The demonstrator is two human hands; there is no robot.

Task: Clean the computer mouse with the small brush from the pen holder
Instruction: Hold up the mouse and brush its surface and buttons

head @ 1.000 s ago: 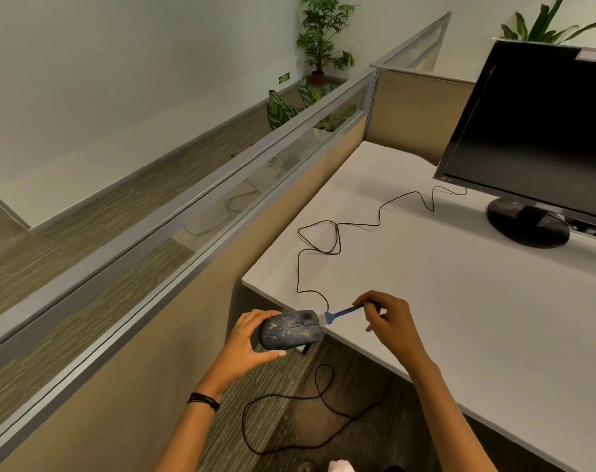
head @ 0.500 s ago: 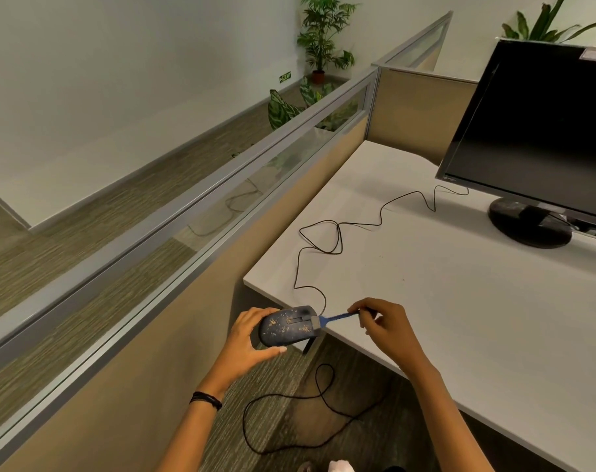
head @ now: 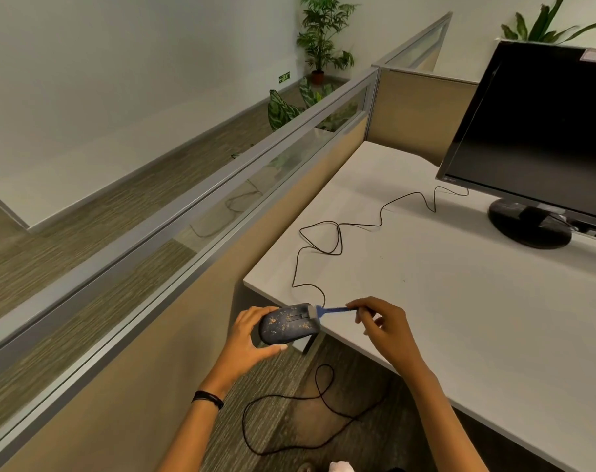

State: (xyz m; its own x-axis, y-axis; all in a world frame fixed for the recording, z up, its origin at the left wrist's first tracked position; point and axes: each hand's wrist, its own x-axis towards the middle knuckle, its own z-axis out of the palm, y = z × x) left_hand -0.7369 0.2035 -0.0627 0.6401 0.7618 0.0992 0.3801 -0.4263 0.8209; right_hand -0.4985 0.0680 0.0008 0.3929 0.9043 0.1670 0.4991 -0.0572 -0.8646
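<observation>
Desk (head: pixel 460 301) edge: left hand (head: pixel 245 338) grips mouse (head: pixel 288 323); brush (head: pixel 327 311) touching.

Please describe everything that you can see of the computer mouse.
The mouse is dark blue, seemingly plastic, speckled with yellowish dirt. The left hand holds it top up in the air beside the desk corner. Its black cable runs onto the desk. The blue brush, pinched by the right hand, touches its front end.
</observation>
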